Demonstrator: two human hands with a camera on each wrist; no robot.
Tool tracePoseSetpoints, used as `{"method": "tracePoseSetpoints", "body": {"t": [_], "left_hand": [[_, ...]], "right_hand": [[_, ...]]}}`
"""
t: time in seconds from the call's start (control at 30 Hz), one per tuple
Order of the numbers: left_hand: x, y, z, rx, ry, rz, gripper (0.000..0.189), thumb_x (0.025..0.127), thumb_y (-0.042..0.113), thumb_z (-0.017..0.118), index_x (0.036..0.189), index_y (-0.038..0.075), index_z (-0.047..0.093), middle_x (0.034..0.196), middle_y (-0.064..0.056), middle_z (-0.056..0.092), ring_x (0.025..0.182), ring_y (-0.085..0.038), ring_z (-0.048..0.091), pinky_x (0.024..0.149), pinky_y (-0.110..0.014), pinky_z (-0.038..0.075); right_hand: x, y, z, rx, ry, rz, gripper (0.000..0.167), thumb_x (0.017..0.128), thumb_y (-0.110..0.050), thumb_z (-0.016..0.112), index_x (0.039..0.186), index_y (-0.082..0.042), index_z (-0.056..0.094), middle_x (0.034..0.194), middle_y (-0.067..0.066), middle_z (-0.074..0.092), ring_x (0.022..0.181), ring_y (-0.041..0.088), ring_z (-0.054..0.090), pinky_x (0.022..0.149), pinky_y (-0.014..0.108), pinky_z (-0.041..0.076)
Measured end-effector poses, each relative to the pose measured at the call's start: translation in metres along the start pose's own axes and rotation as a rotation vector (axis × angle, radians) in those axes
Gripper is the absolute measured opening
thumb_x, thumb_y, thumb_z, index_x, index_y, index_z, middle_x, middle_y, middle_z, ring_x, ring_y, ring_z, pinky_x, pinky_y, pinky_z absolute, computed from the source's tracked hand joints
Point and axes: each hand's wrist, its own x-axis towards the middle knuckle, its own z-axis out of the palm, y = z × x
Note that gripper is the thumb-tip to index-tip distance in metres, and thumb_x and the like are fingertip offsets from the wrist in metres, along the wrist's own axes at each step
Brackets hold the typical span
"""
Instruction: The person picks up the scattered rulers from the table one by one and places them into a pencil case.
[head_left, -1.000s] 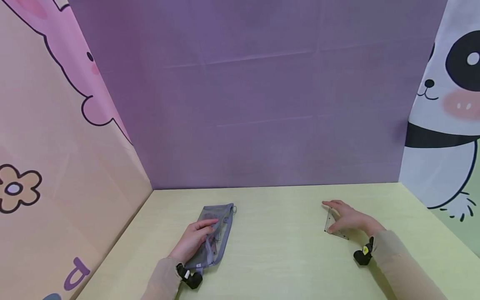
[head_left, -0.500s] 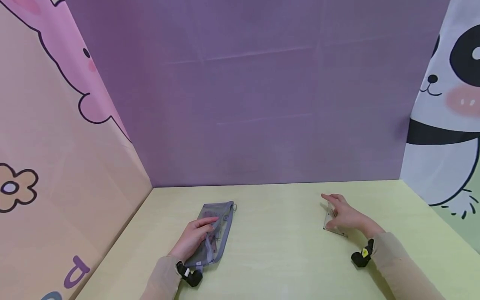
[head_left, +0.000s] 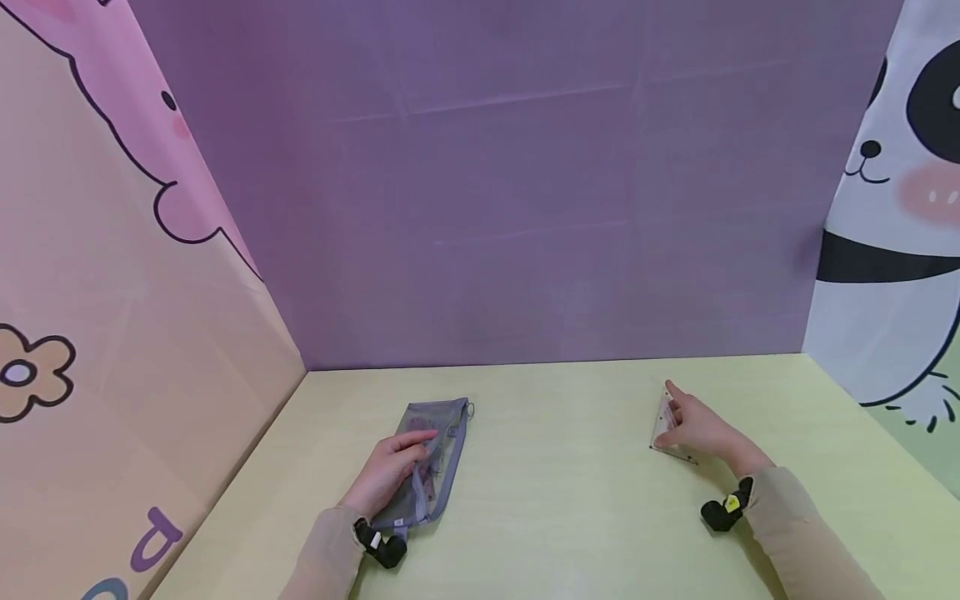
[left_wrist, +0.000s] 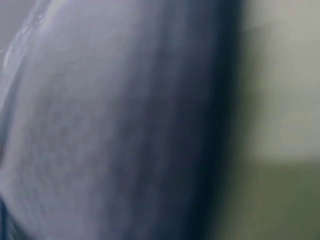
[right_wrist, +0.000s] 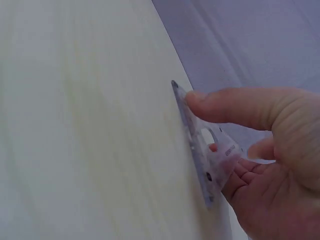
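A grey-blue mesh zip pouch point(head_left: 431, 477) lies on the left half of the table. My left hand point(head_left: 390, 471) is over its left side and holds it near the opening, its index finger stretched across the mesh; the thumb's underside is hidden. Small items show dimly inside the pouch. Blurred pouch fabric point(left_wrist: 95, 125) fills much of the left wrist view. At the right, my right hand point(head_left: 705, 429) pinches a clear set square point(head_left: 663, 427). In the right wrist view the thumb presses on the set square point(right_wrist: 196, 140) with fingers behind it, and it stands tilted on the table.
The pale wooden table point(head_left: 555, 467) runs back to a purple cloth wall point(head_left: 480, 208). A cream panel with printed cartoons point(head_left: 150, 333) borders the left, and a panda-printed panel point(head_left: 885, 333) borders the right. Black cameras are strapped to both wrists.
My right index finger has shifted from pointing left to lying along the set square's far edge, and the hand has closed in on it. The left hand stays at the pouch. The head view tilts slightly.
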Motion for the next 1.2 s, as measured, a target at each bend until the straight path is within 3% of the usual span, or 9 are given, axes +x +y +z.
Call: {"method": "tracePoseSetpoints", "body": {"t": [0.1,0.2,0.5,0.7,0.97,1.2], "left_hand": [[0.0,0.0,0.0,0.001,0.002,0.0,0.036,0.09,0.003,0.058,0.126,-0.003,0.062,0.14,-0.018,0.048,0.121,-0.023,0.044,0.097,-0.038,0.038],[0.0,0.0,0.0,0.009,0.005,0.003,0.036,0.09,0.004,0.058,0.126,-0.004,0.062,0.14,-0.018,0.048,0.12,-0.024,0.044,0.097,-0.038,0.038],[-0.001,-0.001,0.0,0.019,0.015,-0.004,0.036,0.09,0.005,0.058,0.125,-0.003,0.063,0.141,-0.019,0.048,0.124,-0.025,0.043,0.098,-0.042,0.036],[0.0,-0.001,-0.001,0.017,0.003,0.001,0.036,0.091,0.005,0.058,0.126,-0.003,0.062,0.142,-0.019,0.047,0.127,-0.027,0.041,0.102,-0.047,0.033],[-0.001,0.001,-0.001,0.021,0.016,0.0,0.036,0.09,0.004,0.058,0.125,-0.002,0.063,0.14,-0.018,0.049,0.123,-0.025,0.044,0.1,-0.045,0.035],[-0.002,0.001,-0.001,0.033,0.005,0.005,0.036,0.091,0.005,0.058,0.126,-0.003,0.062,0.14,-0.018,0.048,0.123,-0.025,0.043,0.101,-0.048,0.034]], "right_hand": [[-0.001,0.001,-0.001,0.019,0.008,0.042,0.105,0.076,-0.013,0.079,0.146,0.018,0.008,0.125,0.035,0.045,0.105,0.038,0.049,0.092,0.052,0.04],[-0.003,0.001,-0.002,0.018,0.029,0.059,0.097,0.077,-0.011,0.077,0.144,0.02,0.014,0.122,0.035,0.047,0.104,0.039,0.049,0.09,0.051,0.041],[-0.004,0.01,-0.003,0.054,0.115,0.073,0.06,0.086,-0.012,0.069,0.133,0.017,0.045,0.114,0.026,0.058,0.096,0.028,0.053,0.079,0.035,0.046],[-0.007,0.014,-0.003,0.197,0.15,0.111,0.052,0.091,-0.011,0.065,0.131,0.017,0.047,0.111,0.024,0.059,0.09,0.02,0.057,0.073,0.025,0.047],[-0.005,0.013,-0.001,0.35,0.156,0.11,0.043,0.095,-0.009,0.056,0.126,0.02,0.047,0.093,0.012,0.064,0.076,0.013,0.061,0.069,0.027,0.051],[-0.006,0.013,-0.003,0.359,0.168,0.108,0.041,0.095,-0.01,0.057,0.122,0.02,0.049,0.09,0.006,0.062,0.073,0.009,0.057,0.065,0.026,0.049]]}}
